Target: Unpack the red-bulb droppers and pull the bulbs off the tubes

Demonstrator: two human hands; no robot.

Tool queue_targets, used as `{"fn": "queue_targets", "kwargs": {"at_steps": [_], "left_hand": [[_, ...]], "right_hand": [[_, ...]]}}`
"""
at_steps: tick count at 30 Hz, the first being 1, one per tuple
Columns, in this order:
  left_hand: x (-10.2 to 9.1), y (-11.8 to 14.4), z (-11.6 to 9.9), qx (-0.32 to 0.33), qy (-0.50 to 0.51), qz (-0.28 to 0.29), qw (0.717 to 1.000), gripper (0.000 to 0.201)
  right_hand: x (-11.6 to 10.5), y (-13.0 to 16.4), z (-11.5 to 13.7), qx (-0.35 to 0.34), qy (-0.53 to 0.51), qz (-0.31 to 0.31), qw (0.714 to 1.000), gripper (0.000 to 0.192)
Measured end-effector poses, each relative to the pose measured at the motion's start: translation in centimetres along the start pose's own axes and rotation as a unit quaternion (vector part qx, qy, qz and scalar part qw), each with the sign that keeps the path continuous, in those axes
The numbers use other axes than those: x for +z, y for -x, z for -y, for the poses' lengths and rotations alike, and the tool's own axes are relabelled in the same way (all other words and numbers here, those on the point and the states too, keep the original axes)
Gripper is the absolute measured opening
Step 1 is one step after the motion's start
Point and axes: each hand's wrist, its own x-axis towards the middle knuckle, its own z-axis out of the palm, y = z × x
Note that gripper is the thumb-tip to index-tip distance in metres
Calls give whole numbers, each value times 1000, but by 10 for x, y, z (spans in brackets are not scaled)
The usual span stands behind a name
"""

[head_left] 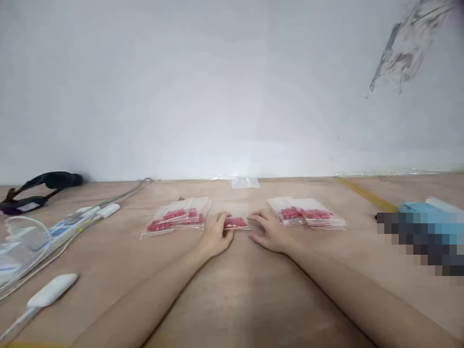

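A small clear plastic bag with red pieces in its lower part [236,222] lies flat on the wooden table between my two hands. My left hand [215,237] rests at its left edge, thumb and fingers apart. On the other side, my right hand [270,232] is open by the bag's right edge, its thumb and forefinger spread. Whether my right fingertips touch the plastic is hard to tell. Overlapping bags of the same red pieces [177,217] lie to the left. Another stack of such bags [308,213] sits to the right.
A flat clear bag [245,183] lies by the wall. At left are a power strip [68,224] with cables, a white device on a cord [52,290] and a black strapped item [50,181]. Light-blue packaging [416,208] stands at right beside a pixelated area.
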Motion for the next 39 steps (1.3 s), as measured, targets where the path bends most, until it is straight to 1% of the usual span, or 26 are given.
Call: {"fn": "queue_targets", "kwargs": {"at_steps": [2, 4, 6, 9, 11, 13, 17, 23, 30, 33, 35, 39], "left_hand": [[2, -3, -1, -10, 1, 5, 1000, 31], [3, -6, -2, -4, 8, 10, 1000, 25], [3, -8, -3, 20, 22, 14, 999, 19], [2, -10, -4, 74, 50, 30, 996, 14], [3, -11, -5, 106, 61, 40, 992, 14], [4, -12, -4, 128, 60, 38, 989, 17], [10, -11, -1, 150, 63, 30, 986, 21], [10, -12, 2, 133, 99, 31, 986, 19], [7, -13, -3, 123, 106, 31, 986, 20], [7, -14, -5, 119, 115, 47, 985, 21], [7, -15, -6, 102, 125, 54, 985, 20], [6, -19, -9, 35, 151, 57, 986, 13]], "right_hand": [[0, 1, 1, -9, 4, -7, 1000, 42], [0, 1, 1, -14, 17, -14, 1000, 38], [2, 1, 0, -14, 39, -23, 999, 33], [6, 1, -3, -9, 74, -29, 997, 20], [7, 0, -5, -6, 86, -28, 996, 15], [7, 0, -5, -6, 87, -21, 996, 14], [3, -1, -1, -12, 84, -14, 996, 10], [2, -1, 3, 7, 93, -17, 995, 5], [1, 0, 2, -7, 91, -2, 996, 9], [1, 0, 1, -13, 89, 1, 996, 12], [2, 0, 1, -15, 94, 4, 995, 14], [3, 0, 1, -26, 102, -4, 994, 14]]}}
